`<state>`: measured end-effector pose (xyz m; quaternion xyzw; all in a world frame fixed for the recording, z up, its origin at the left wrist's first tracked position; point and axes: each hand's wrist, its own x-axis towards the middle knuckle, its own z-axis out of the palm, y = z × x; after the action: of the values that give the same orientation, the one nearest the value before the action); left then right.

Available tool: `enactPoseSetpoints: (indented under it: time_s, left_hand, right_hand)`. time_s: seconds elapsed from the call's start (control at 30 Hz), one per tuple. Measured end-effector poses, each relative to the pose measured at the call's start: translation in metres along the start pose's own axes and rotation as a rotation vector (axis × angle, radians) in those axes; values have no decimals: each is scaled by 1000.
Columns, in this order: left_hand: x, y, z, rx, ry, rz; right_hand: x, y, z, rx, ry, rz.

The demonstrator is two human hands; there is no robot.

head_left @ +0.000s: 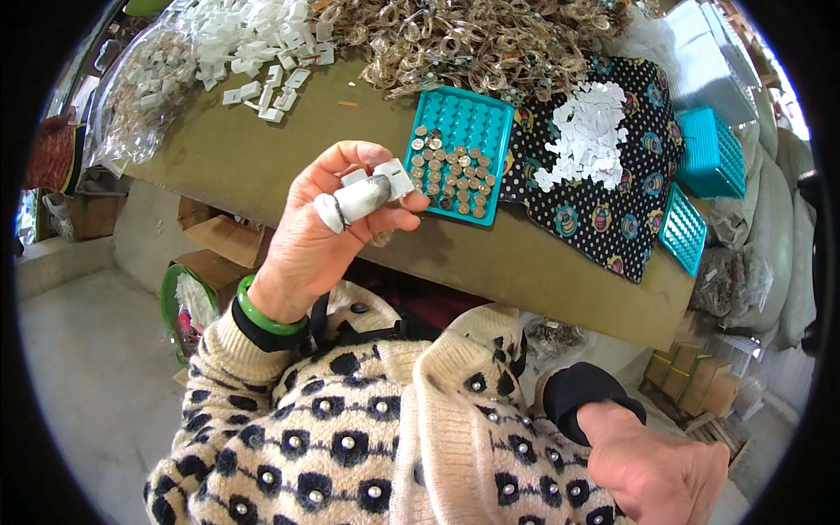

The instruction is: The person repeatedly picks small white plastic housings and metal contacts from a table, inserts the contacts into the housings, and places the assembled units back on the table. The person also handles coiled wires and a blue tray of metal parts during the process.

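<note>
In my left hand (319, 219), fingers closed, is a small white plastic housing (396, 178) with a slot in its face. A white, smudged covering (354, 203) wraps one finger of this hand. Just to its right, a teal tray (468, 109) with round pockets lies on the table. Small round metal discs (461, 181), resembling button cells, are spread over its nearer part. Down by my right side, away from the table, my right hand (656, 468) is curled into a fist. Its fingertips are hidden, so anything inside is out of sight.
White housings (262, 39) lie heaped at the far left beside a clear bag (140, 105). Tangled clear strips (472, 39) cover the back. White flat pieces (588, 131) sit on dotted cloth (626, 210). Stacked teal trays (710, 153) stand right; cardboard boxes (691, 381) are below.
</note>
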<state>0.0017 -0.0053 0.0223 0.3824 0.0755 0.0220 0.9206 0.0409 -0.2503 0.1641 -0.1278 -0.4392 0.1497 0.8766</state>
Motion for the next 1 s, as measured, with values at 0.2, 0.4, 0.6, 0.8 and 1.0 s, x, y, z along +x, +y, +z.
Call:
enactPoseSetpoints:
  time_s: [0.2, 0.4, 0.6, 0.8, 1.0]
  left_hand:
    - [0, 0, 10, 363, 99, 91]
    - [1, 0, 2, 102, 113, -40]
    - [2, 2, 0, 98, 107, -40]
    - [-1, 3, 1, 48, 87, -69]
    - [-3, 4, -4, -24, 42, -82]
  right_hand:
    - [-16, -2, -72, -932, 80, 218]
    - [-45, 31, -173, -1983, -79, 330]
    - [-29, 53, -191, -2235, -353, 353]
    - [-31, 51, -204, -2203, -396, 469]
    - [-16, 42, -176, -1782, 194, 585]
